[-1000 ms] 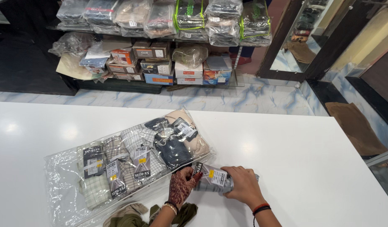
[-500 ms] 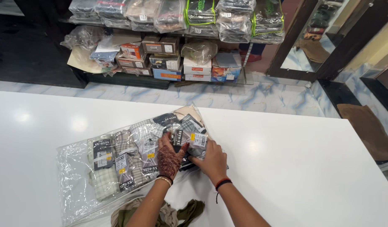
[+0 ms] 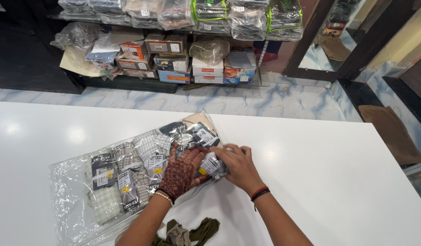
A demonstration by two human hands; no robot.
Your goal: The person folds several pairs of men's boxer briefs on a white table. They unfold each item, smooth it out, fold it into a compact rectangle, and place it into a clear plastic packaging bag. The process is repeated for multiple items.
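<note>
2 hands at the near-right end of the clear bag (image 3: 82, 182) of folded cloth on the white desk (image 3: 338, 182): left hand (image 3: 183, 171) flat and open on top, right hand (image 3: 237, 165) closed on a labelled packet (image 3: 211, 165) between them, bag's long axis running up-right.

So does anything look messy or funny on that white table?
A little. The olive-green socks lie crumpled and loose near the table's front edge, outside the clear plastic bag, whose other socks lie in rows. Nothing looks torn or spilled.
</note>
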